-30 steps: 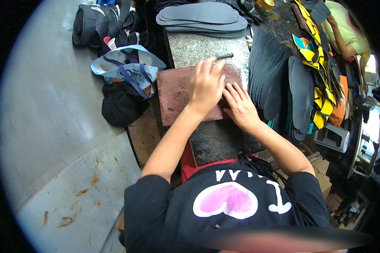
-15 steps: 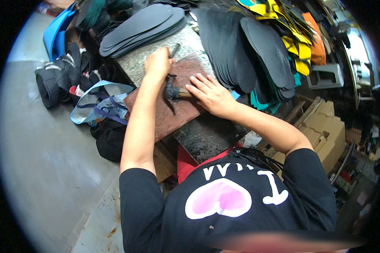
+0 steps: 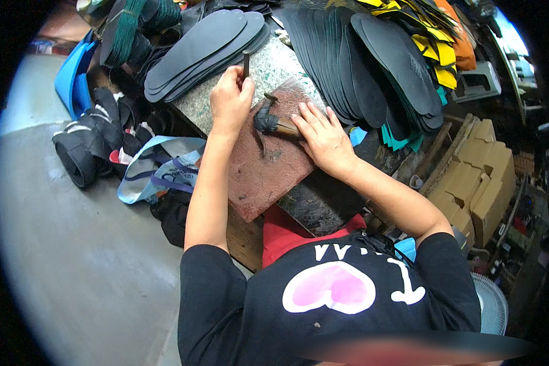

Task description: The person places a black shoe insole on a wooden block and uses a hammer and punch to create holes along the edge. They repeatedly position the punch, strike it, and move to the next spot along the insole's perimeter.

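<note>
My left hand [image 3: 230, 100] is closed around a short dark rod [image 3: 246, 63], whose upper end sticks up past the thumb. It is over the far left edge of a reddish-brown board [image 3: 250, 177]. A hammer [image 3: 267, 122] with a dark, wrapped head and a wooden handle lies on that board. My right hand [image 3: 326, 137] rests across the handle's end with fingers stretched out flat, hiding part of it. Beyond my left hand, a stack of black shoe insoles [image 3: 204, 52] lies on a speckled slab [image 3: 280, 58].
More black insoles [image 3: 396, 73] are fanned out at the far right, beside yellow pieces [image 3: 436, 52]. Cardboard boxes [image 3: 473, 177] stand to the right. A light blue bag [image 3: 158, 168] and dark shoe-like pieces [image 3: 82, 146] lie on the left. A blue bin [image 3: 76, 79] stands behind them.
The whole view has shifted a little. The rod in my left hand now points more upright, and my right hand still lies over the hammer handle.
</note>
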The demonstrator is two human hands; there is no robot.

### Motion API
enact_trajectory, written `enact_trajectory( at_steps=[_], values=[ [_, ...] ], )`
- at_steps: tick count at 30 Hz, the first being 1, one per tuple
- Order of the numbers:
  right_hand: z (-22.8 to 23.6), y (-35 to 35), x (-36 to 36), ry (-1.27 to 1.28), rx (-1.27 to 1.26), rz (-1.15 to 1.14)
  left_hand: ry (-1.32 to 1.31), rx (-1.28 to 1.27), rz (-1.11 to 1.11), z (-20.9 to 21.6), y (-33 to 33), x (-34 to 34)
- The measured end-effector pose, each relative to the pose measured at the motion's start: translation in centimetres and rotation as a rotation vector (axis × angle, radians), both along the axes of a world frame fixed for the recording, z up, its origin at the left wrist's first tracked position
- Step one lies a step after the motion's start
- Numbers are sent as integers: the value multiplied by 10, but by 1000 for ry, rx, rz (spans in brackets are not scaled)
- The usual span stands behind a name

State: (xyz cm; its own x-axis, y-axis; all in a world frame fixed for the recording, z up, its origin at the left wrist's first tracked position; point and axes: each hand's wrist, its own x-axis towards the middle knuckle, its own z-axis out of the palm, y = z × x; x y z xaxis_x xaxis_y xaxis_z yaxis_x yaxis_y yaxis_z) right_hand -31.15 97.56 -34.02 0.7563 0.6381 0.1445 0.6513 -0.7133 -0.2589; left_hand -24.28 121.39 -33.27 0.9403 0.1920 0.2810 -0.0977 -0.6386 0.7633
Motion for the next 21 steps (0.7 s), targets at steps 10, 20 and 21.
enact_trajectory(
  at_steps=[10,20,21],
  values=[
    [67,36,55,309,-37,-4,-366,418,28,26,61,7],
    [51,10,-25,184,-14,-162,-278,356,-31,-25,54,65],
    [49,8,-28,175,-6,-160,-205,238,-31,-24,54,61]
  ],
)
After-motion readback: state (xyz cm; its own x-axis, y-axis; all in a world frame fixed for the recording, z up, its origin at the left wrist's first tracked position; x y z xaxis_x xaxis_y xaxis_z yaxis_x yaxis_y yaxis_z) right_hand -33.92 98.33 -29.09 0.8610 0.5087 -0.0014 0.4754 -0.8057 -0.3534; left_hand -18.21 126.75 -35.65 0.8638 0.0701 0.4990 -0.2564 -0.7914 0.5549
